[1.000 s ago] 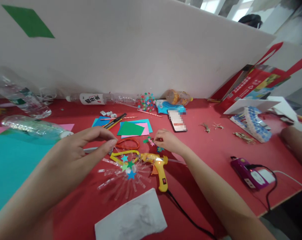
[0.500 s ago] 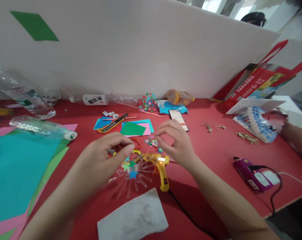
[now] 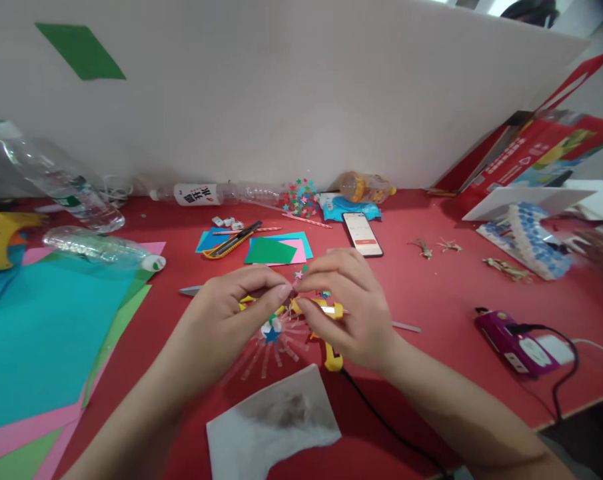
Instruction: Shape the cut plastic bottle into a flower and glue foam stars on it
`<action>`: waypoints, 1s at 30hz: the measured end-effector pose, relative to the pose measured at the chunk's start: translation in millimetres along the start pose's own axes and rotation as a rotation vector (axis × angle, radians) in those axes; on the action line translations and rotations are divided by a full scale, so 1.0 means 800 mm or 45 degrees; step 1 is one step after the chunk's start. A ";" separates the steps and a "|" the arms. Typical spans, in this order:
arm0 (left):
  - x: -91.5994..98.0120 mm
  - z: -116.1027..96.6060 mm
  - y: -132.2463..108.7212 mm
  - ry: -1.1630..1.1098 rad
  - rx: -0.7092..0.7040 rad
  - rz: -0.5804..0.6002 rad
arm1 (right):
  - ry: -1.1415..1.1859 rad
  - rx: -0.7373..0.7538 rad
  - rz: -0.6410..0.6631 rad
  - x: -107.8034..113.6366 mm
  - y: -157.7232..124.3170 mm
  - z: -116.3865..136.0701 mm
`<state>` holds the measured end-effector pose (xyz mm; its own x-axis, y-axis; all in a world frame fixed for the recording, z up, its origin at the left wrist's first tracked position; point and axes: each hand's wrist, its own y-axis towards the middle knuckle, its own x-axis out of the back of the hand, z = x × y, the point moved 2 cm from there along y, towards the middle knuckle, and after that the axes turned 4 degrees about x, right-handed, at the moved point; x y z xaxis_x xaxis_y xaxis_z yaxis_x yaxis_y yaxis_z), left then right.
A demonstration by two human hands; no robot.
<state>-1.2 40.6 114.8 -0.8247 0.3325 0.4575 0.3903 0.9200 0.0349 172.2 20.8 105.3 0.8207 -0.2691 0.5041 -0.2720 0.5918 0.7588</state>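
My left hand (image 3: pixel 231 307) and my right hand (image 3: pixel 351 310) meet fingertip to fingertip above the red table. Both pinch, and a tiny pinkish bit seems to sit between them, too small to name. Below them lies a clear plastic piece cut into splayed strips (image 3: pixel 264 363), with a blue star (image 3: pixel 271 335) at its centre. A yellow hot glue gun (image 3: pixel 334 358) lies partly under my right hand, its cord running toward me. Small star sequins (image 3: pixel 300 273) show just beyond my fingertips. Nearest me rests a smudged white sheet (image 3: pixel 281 427).
Beyond my hands lie a utility knife (image 3: pixel 234 240), coloured paper (image 3: pixel 271 251) and a phone (image 3: pixel 363 235). Plastic bottles (image 3: pixel 96 250) and large paper sheets (image 3: pixel 46 333) are at left. At right are a purple power adapter (image 3: pixel 514 343) and another person's hand (image 3: pixel 598 248).
My hands were apart and have come together at the fingertips. My right hand has moved left and now covers more of the glue gun. The view has shifted slightly.
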 end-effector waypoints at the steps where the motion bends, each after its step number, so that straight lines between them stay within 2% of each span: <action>1: -0.001 0.000 0.000 0.024 -0.013 0.008 | 0.098 -0.110 0.021 -0.001 0.001 -0.001; 3: -0.002 -0.001 0.000 0.070 -0.022 0.034 | 0.267 -0.273 0.041 -0.002 0.003 -0.004; 6: -0.004 -0.003 -0.001 0.098 -0.028 0.068 | 0.441 -0.404 0.111 -0.003 0.005 -0.009; 11: -0.005 -0.003 0.001 0.093 0.039 0.034 | 0.559 -0.475 0.221 -0.004 0.006 -0.012; 17: -0.006 0.000 0.002 -0.036 0.158 0.044 | 0.617 -0.536 0.175 -0.008 0.004 -0.016; 27: -0.008 0.004 0.005 -0.083 0.185 0.047 | 0.793 -0.773 0.283 -0.008 0.004 -0.020; 30: -0.009 0.003 0.005 -0.093 0.201 0.065 | 0.837 -0.788 0.304 -0.010 0.005 -0.022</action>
<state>5.1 42.2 109.7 -0.8353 0.3885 0.3891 0.3680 0.9208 -0.1294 173.5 38.6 96.8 0.9485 0.2841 0.1404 -0.3093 0.9264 0.2147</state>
